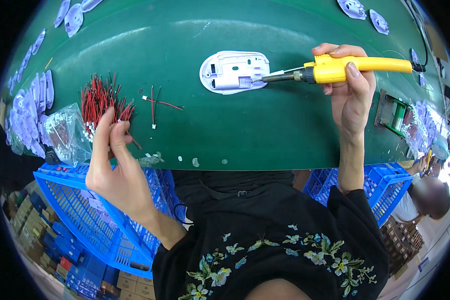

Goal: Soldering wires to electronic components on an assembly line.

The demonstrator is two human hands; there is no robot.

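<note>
Casing [229, 73] lies left of right grip [354, 90], clasping soldering iron [332, 70]; left grip [116, 167], hold unclear.

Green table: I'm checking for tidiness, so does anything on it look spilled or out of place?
Mildly. Some loose wires lie crossed, apart from the wire pile, like strays. Whitish patches near the table's front edge look odd against the green; scraps or worn spots, I can't tell.
</note>
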